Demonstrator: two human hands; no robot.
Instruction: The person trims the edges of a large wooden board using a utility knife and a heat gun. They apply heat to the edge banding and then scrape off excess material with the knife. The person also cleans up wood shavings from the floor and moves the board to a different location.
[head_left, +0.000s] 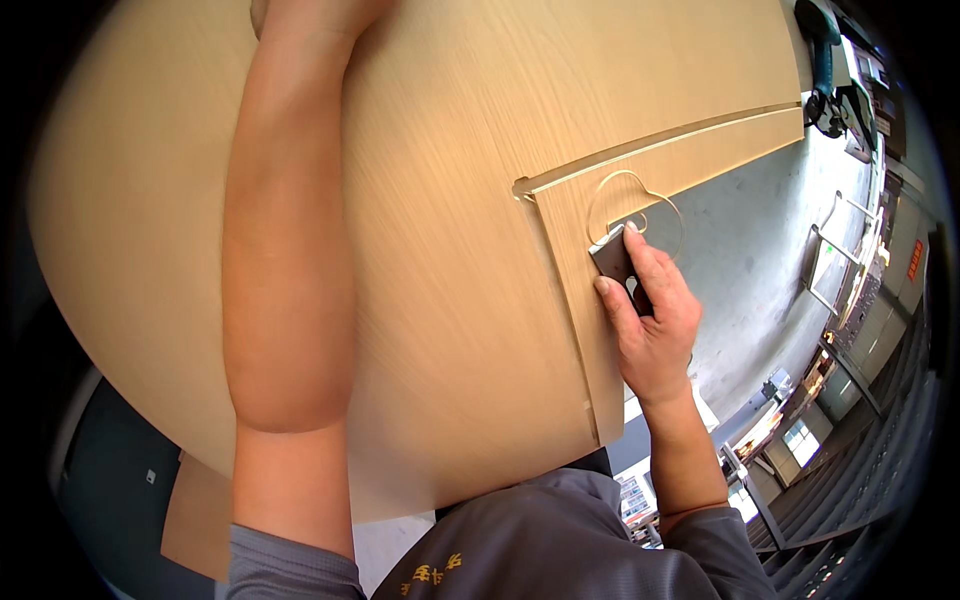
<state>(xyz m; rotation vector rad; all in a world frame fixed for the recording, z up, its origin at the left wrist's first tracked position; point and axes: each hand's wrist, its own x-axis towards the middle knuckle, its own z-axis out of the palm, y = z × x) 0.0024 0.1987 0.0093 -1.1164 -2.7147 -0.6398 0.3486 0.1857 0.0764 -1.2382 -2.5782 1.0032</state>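
Observation:
My right hand (660, 320) is closed around a dark flat hand tool (613, 258) with a pale front edge and an oval slot. Thumb and fingers pinch it from both sides. Its tip rests at the inner corner of a cut-out in a large light wood-grain panel (430, 250). A thin curled strip (681, 215) of the same pale colour loops out around the tip. My left arm stretches across the panel to the top edge of the view. Only the wrist and part of my left hand (312, 12) show there; its fingers are out of sight.
A long groove (660, 150) and another (565, 320) meet at a corner beside the cut-out. A teal and black power tool (822, 55) lies at the far right. Grey floor (750, 250) shows beyond the panel, with a metal-tube frame (835, 262) standing on it.

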